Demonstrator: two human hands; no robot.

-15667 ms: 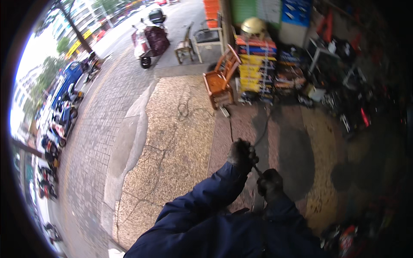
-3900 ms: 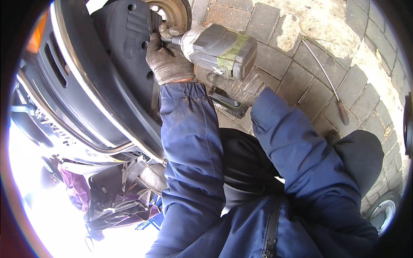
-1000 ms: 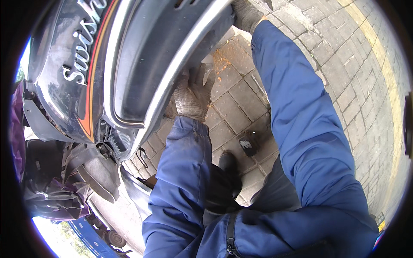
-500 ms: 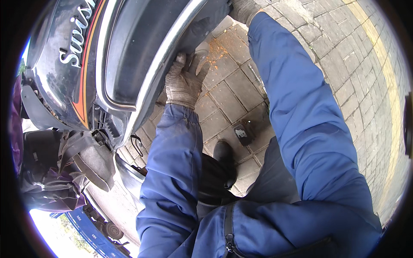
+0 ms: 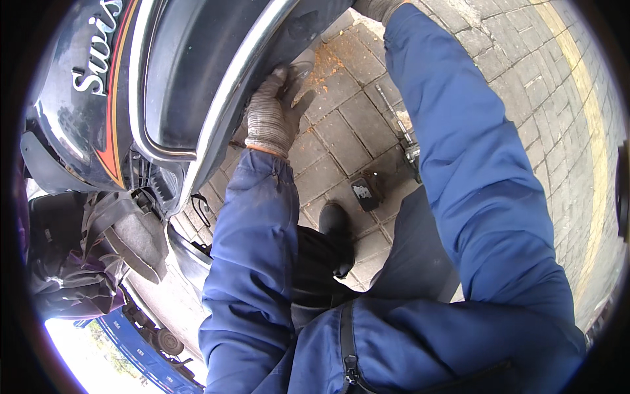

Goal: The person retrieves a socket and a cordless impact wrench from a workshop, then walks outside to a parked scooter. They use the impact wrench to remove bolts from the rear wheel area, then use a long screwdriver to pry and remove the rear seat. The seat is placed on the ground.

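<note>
The side of a black scooter (image 5: 190, 85) with chrome trim fills the upper left. My left hand (image 5: 269, 118), in a grey knit glove with darker fingertips, touches the lower edge of its dark side panel (image 5: 289, 52). The thumb stands apart from the fingers, and that hand looks open, though some fingertips are hidden at the panel. Beside them shows a greyish rounded piece (image 5: 303, 69) that I cannot make out. At the top edge my gloved right hand (image 5: 380, 9) reaches to the panel's far end. Its fingers are out of sight.
Brick paving (image 5: 348, 131) lies below, with orange-brown crumbs (image 5: 328, 65) near my left hand. A metal tool (image 5: 410, 148) rests beside my right sleeve. A small black box (image 5: 365, 194) is near my boot (image 5: 336, 223). A bag (image 5: 65, 256) and a blue truck (image 5: 141, 348) are at the left.
The view has shifted slightly, so the scooter appears further left. My left hand has turned a little, and its fingers look less spread. More of the metal tool shows beside my right sleeve.
</note>
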